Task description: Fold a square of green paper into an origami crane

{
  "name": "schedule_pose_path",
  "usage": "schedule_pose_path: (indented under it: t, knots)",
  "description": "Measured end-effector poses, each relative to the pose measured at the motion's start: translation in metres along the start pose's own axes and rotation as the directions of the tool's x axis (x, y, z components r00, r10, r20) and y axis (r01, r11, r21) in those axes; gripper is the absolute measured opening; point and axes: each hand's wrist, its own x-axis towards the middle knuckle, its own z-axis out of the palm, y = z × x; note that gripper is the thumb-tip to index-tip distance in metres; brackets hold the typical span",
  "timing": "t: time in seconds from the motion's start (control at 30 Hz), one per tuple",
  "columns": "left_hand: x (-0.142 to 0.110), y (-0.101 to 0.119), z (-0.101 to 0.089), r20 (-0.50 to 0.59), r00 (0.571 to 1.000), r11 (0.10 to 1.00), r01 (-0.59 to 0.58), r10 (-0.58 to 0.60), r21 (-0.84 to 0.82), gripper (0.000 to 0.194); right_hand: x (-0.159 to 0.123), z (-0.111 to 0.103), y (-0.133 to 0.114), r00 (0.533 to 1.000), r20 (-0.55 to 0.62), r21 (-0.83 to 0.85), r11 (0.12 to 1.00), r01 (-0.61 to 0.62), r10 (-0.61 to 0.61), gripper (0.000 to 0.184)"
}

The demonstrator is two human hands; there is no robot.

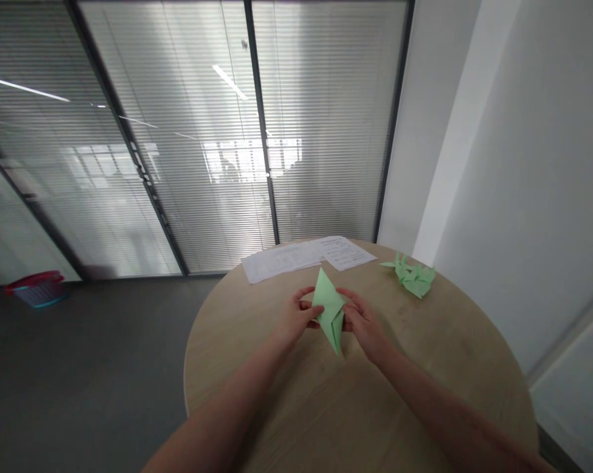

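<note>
head view: hands (292, 319) hold green paper (326, 299) (well inside table edge (187, 368)).

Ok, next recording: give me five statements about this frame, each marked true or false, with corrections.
1. The left hand and right hand both hold the folded green paper. True.
2. White sheets lie near the far edge of the table. True.
3. The table is square. False: its edge is curved.
4. A red-rimmed basket stands on the floor. True.
5. Nothing else green is visible. False: green paper pieces lie right of the sheets.
</note>
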Motion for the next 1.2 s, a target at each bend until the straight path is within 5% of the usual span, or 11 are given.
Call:
schedule_pose_path:
  t: [0.1,0.27,0.5,0.9,1.2]
  knots:
    - [0.0018,0.0007,-0.0017,-0.002,0.998,0.995,-0.066,0.067,0.068,0.064,-0.0002,0.0014,-0.0016,0.998,0.042,0.055,0.997,-0.054,0.052,0.067]
    - [0.0006,0.0012,-0.0007,0.013,0.994,0.991,-0.110,0.110,0.079,0.062,0.0032,-0.0001,0.0035,0.986,0.132,0.004,0.994,-0.107,0.105,0.041]
    - [-0.0029,-0.0042,0.0040,0.151,0.985,0.995,0.071,-0.080,0.067,0.039,0.0041,-0.0024,0.0072,0.991,0.101,-0.011,0.996,-0.089,0.090,0.032]
    - [-0.0029,-0.0026,0.0044,0.123,0.992,0.967,-0.041,0.010,0.253,0.032,0.0026,-0.0008,0.0041,0.991,0.112,-0.015,0.998,-0.066,0.067,0.039]
    - [-0.0009,-0.0057,0.0041,0.078,0.996,0.976,-0.063,0.047,0.210,0.026,-0.0002,0.0015,0.0005,0.994,0.100,-0.056,0.998,-0.041,0.046,0.042]
